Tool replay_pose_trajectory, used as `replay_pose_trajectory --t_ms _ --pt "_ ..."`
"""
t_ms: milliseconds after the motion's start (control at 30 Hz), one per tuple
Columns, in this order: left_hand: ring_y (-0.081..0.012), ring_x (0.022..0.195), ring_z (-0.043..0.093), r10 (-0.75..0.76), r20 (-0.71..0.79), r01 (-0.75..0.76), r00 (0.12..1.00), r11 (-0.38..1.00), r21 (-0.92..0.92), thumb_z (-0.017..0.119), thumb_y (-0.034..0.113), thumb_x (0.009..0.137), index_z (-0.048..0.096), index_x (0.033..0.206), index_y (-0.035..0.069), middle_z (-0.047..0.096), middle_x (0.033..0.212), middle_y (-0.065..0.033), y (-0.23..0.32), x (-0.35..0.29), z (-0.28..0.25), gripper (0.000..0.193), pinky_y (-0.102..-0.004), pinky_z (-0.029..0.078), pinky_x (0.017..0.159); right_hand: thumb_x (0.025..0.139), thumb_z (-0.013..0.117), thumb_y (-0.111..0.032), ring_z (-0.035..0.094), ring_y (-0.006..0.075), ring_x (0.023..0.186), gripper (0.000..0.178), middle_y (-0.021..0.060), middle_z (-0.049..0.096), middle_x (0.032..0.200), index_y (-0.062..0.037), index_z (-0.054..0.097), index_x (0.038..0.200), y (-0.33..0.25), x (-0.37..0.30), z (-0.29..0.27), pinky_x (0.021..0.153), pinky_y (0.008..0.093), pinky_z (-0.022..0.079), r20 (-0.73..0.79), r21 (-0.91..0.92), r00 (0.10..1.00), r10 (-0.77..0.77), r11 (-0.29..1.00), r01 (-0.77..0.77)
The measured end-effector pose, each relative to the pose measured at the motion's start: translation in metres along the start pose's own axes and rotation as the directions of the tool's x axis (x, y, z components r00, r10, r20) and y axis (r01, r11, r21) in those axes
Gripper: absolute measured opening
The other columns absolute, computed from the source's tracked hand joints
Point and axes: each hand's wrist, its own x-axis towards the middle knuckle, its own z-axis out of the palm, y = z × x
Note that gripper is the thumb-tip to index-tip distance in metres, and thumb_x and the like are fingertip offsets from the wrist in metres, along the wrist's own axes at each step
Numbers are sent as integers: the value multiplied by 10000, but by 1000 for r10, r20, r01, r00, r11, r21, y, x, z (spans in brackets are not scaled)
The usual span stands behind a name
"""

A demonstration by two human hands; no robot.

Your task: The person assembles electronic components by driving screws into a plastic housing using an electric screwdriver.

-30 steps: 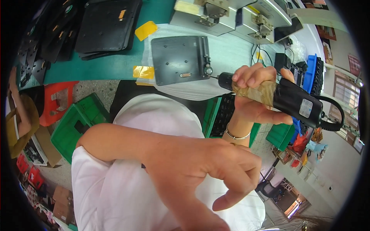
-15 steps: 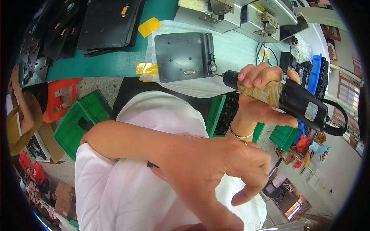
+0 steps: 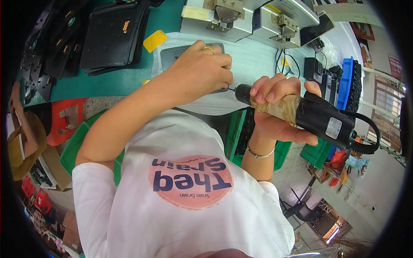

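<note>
My right hand (image 3: 275, 92) grips a black electric screwdriver (image 3: 329, 118), its fingers wrapped round the brown-taped section. The tool lies nearly level, its thin bit pointing left. A flat black panel (image 3: 170, 55) rests on the white foam sheet, mostly covered by my left hand (image 3: 206, 71). The fingers of that hand are curled down at the panel's right edge, close beside the bit. Whatever they pinch there is hidden, as are the small fittings along that edge. The bit's very tip is too small to place exactly.
Stacked black panels (image 3: 109, 38) lie at the back left near a yellow piece (image 3: 155, 41). Two grey machines with metal clamps (image 3: 230, 13) stand at the back. A blue crate (image 3: 349, 84) is at the right. Green crates (image 3: 77, 146) and a red stool (image 3: 64, 120) stand below the table.
My left hand has swung from in front of my chest to the panel's right edge and curled its fingers. My right hand still holds the screwdriver, its bit near that edge.
</note>
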Motion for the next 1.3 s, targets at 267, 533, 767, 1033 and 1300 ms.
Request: replay_pose_trajectory --t_ms 267,533,767,1033,1300 --pt "-129 867 537 63 82 -69 995 995 68 702 184 771 720 822 159 573 829 60 -2 8 0 59 -316 369 787 737 477 -848 552 250 610 1025 169 582 780 6 376 1296 1 4 0 567 405 517 -25 52 1000 19 998 -18" --pt "-155 913 536 95 57 -96 994 995 11 703 189 766 699 850 150 585 872 43 -5 12 0 92 -336 364 793 760 368 -877 577 271 630 1078 182 604 771 23 343 1353 -5 8 8 596 414 525 -127 9 991 48 999 -47" --pt "-188 936 539 61 51 -59 997 998 -30 721 164 754 686 843 133 598 896 26 -1 5 -3 101 -361 367 798 840 268 -822 643 415 991 985 259 650 1012 -31 313 1425 -3 -5 4 833 520 538 -141 -88 983 114 988 -127" --pt "-199 924 549 27 51 -24 998 999 -46 725 159 761 694 846 132 615 904 29 2 4 -3 95 -359 372 820 892 308 -748 624 360 1058 915 278 575 1189 5 359 1410 -14 -2 19 970 538 454 -221 -327 970 101 929 -172" --pt "-196 914 549 23 38 -22 999 999 -35 724 169 760 698 853 142 603 897 34 -1 2 1 100 -355 373 808 872 314 -740 608 253 793 957 165 636 919 59 375 1395 -13 -1 23 822 480 505 -306 -113 946 111 982 -152"
